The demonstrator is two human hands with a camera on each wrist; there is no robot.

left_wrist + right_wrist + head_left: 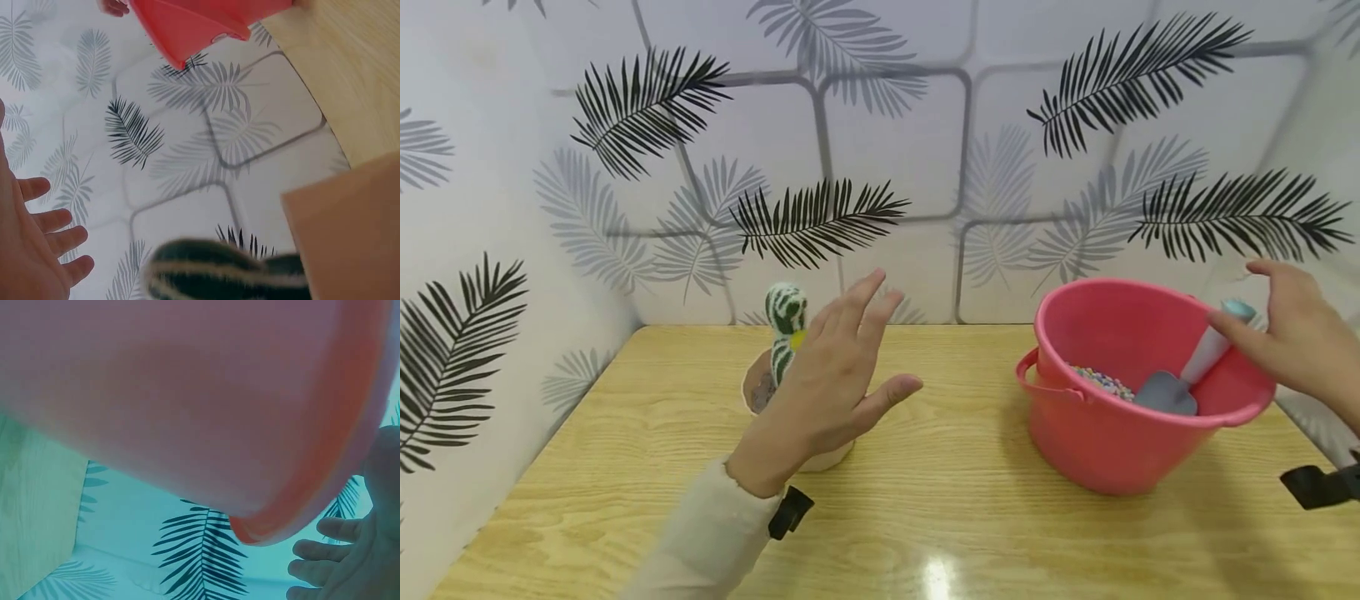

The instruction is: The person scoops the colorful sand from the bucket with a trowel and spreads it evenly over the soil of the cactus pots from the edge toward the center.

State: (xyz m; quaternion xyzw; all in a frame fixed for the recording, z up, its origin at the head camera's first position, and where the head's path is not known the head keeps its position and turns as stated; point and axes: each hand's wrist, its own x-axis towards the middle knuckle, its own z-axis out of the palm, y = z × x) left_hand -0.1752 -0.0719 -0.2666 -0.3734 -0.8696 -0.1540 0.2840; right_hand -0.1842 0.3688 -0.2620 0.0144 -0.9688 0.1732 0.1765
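Note:
My left hand (831,375) hovers with spread, straight fingers in front of a potted toy-like cactus, green and white (784,308), partly hiding its pale pot (831,458). The left wrist view shows this empty hand (37,231) and the blurred cactus (219,272). At the right stands a pink bucket (1120,450) holding small multicoloured beads (1101,382) and a toy shovel (1167,393) with a grey blade. Its pale handle leans on the rim. Near the handle's blue end is my right hand (1303,333), fingers loosely extended; whether the thumb touches it I cannot tell.
Everything stands on a light wooden table (917,467). Behind and left of it rises a white wall (895,142) with a leaf pattern. The bucket's handle (1045,387) hangs over its left front side.

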